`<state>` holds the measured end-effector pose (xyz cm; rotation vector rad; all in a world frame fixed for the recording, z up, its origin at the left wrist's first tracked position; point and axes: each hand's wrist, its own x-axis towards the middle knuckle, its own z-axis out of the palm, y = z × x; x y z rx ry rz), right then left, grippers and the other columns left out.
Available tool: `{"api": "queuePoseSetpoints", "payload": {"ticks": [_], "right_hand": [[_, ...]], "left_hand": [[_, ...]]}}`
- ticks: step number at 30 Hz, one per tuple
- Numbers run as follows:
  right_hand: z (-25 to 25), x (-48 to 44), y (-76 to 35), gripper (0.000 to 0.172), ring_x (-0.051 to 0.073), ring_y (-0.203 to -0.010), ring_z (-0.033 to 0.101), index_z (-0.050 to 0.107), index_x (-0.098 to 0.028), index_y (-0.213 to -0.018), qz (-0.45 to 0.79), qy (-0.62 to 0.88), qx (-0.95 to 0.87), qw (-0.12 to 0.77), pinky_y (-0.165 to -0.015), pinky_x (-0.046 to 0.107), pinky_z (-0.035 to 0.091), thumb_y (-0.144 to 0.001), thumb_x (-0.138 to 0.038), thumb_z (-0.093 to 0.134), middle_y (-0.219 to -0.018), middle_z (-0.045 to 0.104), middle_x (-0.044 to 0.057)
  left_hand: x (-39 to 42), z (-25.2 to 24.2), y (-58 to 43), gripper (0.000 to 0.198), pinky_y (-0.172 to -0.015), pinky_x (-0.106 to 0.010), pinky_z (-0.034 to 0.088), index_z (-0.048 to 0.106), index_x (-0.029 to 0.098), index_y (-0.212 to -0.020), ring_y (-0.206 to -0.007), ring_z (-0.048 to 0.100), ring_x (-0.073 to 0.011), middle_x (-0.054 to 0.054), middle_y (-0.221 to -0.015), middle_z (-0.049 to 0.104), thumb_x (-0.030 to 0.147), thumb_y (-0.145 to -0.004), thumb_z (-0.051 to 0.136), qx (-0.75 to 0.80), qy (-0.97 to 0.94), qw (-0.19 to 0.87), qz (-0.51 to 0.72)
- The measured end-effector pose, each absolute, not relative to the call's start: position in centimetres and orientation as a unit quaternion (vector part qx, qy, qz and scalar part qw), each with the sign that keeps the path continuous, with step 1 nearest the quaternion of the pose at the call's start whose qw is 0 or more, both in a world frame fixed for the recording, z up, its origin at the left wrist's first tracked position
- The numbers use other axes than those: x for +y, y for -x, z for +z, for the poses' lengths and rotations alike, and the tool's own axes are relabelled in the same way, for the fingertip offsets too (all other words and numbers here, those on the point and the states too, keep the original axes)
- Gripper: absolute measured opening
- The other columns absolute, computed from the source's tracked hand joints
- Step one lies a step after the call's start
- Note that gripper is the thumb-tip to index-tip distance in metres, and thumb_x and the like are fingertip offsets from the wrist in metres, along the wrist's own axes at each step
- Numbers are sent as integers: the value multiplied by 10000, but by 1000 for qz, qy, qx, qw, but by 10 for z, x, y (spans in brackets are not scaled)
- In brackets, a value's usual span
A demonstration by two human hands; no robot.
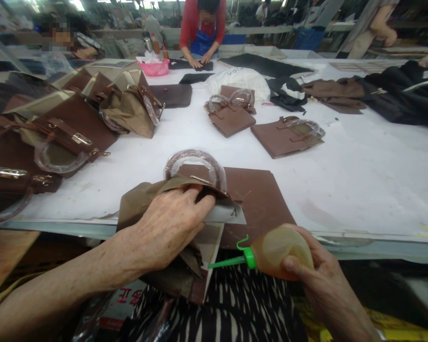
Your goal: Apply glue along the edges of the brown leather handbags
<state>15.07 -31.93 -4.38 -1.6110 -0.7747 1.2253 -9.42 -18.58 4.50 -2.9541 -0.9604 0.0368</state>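
Observation:
A brown handbag (pixel 258 194) lies partly on the table edge in front of me, its olive lining (pixel 139 197) pulled up and its handle (pixel 196 154) wrapped in clear plastic. My left hand (pixel 178 218) is closed on the lining near the bag's opening; some fingertips are hidden in the folds. My right hand (pixel 312 266) grips a squeeze bottle (pixel 280 251) of amber liquid, tilted sideways. Its green nozzle (pixel 228 261) points left, with the tip at the pale inner edge (pixel 212 242) of the bag panel. Whether the tip touches is unclear.
Several brown handbags (pixel 71 123) crowd the table's left side. Two smaller brown bags (pixel 231 114) lie farther back, near a white plastic bag (pixel 238 78). A pink basin (pixel 153 67) stands behind, and dark fabric (pixel 406 95) is heaped right. A co-worker (pixel 203 28) works across the table.

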Motion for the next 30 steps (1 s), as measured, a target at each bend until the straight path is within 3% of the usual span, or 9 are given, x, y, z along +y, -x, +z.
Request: {"api": "queuePoseSetpoints", "payload": {"ticks": [14, 22, 30], "right_hand": [[-37, -340, -144, 513, 163, -736, 614, 597, -315, -1072, 540, 618, -292, 491, -603, 163, 489, -610, -371, 813, -848, 650, -48], [-28, -334, -138, 488, 202, -766, 616, 581, -264, -1080, 478, 655, -301, 502, -636, 214, 515, -652, -384, 783, -892, 646, 1], [-25, -326, -130, 409, 151, -714, 612, 633, -307, -988, 423, 666, -356, 501, -594, 142, 493, -624, -370, 807, -856, 654, -50]], "left_hand": [[-185, 42, 96, 212, -612, -331, 460, 530, 201, -992, -797, 584, -234, -59, -918, 565, 178, -782, 534, -314, 948, 41, 22], [-184, 45, 95, 211, -641, -339, 464, 528, 190, -995, -819, 577, -239, -71, -944, 571, 166, -785, 524, -312, 949, 42, 19], [-183, 45, 93, 224, -659, -361, 477, 543, 180, -999, -854, 579, -262, -86, -977, 585, 164, -776, 534, -314, 949, 34, 18]]}}
